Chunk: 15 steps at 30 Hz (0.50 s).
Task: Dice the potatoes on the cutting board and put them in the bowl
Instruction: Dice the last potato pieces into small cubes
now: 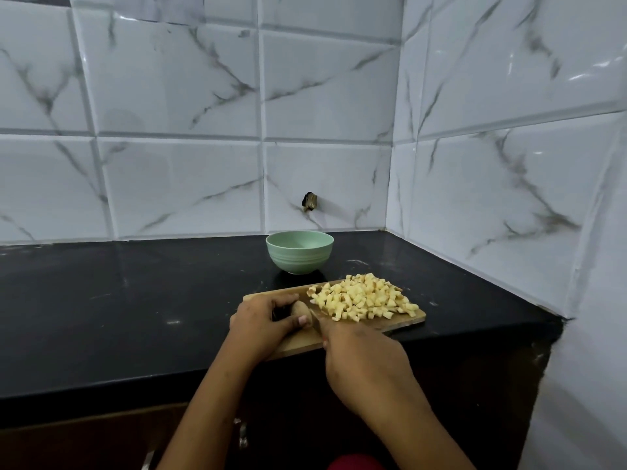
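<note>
- dice are heaped on the board's right half.
- one potato piece is held by the left hand; the knife is gripped by the right hand.
- the bowl, past the far edge, appears unfilled.

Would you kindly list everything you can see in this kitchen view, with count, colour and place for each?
bowl: one, pale green, on the counter behind the cutting board
cutting board: one, light wood, near the counter's front edge
diced potato: one heap, pale yellow, on the board's right half
potato piece: one, brown-skinned, on the board's left part
knife: one, blade only partly visible, beside the potato piece
counter: one, black, below the tiled walls
wall tiles: many, white with grey veins, behind and right
wall fitting: one, dark, above the bowl
left hand: holds the potato piece
right hand: grips the knife
</note>
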{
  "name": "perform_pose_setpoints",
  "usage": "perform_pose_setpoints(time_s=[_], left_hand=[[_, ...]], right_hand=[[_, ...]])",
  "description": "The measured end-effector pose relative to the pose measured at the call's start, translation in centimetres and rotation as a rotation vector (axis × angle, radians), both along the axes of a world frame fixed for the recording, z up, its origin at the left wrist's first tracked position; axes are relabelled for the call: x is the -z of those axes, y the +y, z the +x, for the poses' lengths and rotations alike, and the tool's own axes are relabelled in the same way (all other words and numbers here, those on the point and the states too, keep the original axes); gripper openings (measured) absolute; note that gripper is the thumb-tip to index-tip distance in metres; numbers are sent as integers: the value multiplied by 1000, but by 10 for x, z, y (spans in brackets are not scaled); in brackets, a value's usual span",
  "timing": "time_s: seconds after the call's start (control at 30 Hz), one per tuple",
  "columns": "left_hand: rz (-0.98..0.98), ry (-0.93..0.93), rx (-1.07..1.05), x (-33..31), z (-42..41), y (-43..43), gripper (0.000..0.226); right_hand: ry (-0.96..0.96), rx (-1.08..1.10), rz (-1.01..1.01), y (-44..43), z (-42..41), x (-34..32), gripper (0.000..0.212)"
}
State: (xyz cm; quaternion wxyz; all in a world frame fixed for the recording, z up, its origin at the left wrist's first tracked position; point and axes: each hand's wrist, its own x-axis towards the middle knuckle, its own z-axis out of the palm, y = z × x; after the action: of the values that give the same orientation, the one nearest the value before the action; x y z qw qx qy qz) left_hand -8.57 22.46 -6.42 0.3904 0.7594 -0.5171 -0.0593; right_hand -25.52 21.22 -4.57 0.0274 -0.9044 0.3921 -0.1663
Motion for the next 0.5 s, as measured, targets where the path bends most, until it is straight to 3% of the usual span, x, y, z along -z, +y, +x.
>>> perform_pose_setpoints(time_s=[0.37, 0.5], left_hand=[[-83, 50, 46, -2, -4, 4, 36], [-81, 43, 59, 0, -1, 0, 36]], right_hand=[[-145, 26, 49, -10, 1, -11, 35], [-98, 30, 2, -4, 8, -9, 37]])
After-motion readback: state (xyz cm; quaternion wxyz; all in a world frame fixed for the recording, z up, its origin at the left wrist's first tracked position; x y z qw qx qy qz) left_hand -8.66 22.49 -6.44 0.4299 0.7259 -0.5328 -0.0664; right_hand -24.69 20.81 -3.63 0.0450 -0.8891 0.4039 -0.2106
